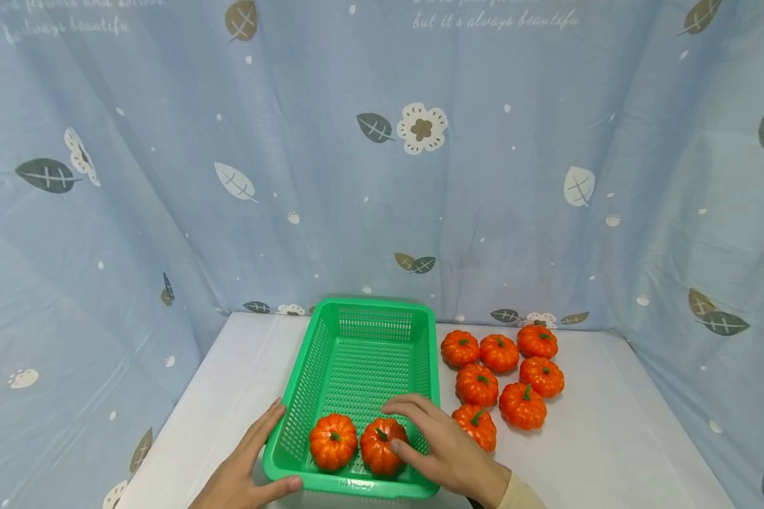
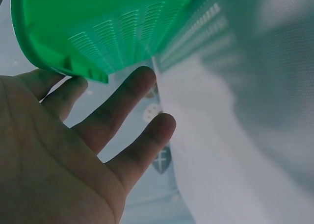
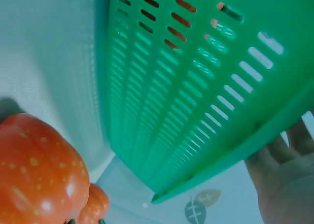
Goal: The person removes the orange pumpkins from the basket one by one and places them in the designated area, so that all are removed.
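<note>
A green plastic basket point(image 1: 356, 483) stands on the white table, its long sides running away from me. Two small orange pumpkins lie inside its near end: a left pumpkin point(image 1: 334, 442) and a right pumpkin point(image 1: 379, 458). My left hand point(image 1: 248, 459) rests at the basket's near left corner, thumb by the front rim, fingers along the side; in the left wrist view they are spread and fairly straight. Reaching over the right rim, my right hand point(image 1: 442, 449) has its thumb at the right pumpkin and its other fingers extended past it. Its fingertips are mostly hidden behind the basket wall in the right wrist view.
Several more orange pumpkins point(image 1: 522, 406) sit in a cluster on the table point(image 1: 598, 438), right of the basket. The closest one point(image 1: 477, 433) lies beside my right hand. A blue patterned curtain point(image 1: 331, 177) hangs behind and along both sides.
</note>
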The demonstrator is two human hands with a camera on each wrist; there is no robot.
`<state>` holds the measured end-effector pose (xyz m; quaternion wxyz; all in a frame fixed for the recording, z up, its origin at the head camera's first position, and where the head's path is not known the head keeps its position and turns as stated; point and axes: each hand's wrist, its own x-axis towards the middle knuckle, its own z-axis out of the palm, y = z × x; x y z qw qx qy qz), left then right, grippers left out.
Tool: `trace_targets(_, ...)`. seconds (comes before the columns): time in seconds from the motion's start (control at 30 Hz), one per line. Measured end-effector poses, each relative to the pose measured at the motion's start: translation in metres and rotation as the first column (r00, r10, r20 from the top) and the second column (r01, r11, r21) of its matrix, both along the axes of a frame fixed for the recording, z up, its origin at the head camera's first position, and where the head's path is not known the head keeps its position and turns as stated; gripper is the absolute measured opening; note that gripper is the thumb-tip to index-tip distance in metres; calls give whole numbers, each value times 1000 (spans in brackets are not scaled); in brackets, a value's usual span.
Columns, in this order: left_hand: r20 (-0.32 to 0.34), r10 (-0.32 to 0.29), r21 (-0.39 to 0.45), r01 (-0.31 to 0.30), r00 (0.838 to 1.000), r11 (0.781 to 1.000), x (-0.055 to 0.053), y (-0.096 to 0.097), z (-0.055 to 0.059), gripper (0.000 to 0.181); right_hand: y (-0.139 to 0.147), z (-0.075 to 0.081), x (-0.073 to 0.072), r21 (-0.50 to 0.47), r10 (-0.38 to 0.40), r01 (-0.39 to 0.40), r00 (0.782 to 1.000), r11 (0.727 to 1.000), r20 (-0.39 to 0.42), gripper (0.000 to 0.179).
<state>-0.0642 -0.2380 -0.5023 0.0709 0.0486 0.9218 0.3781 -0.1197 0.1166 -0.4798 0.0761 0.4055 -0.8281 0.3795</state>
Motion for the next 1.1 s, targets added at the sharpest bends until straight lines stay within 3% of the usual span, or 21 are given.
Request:
trace_targets(0.27,-5,-1,-3,1,1000,1000,-1,0,0,106,14,5,9,-32,-160,159,986,987,-50,52)
trace_targets(0.47,7,-3,-3,3,1000,1000,-1,0,-1,106,33,2,9,-36,-245,244,969,969,-15,55)
trace_targets(0.77,0,-3,-4,3,1000,1000,0,1,0,106,60,-10,12,34,-420,419,907,907,38,51)
trace_targets(1.1,-23,-7,0,7,1000,1000,1,-1,-1,106,80,-24,15,37,-512,511,851,859,115,64)
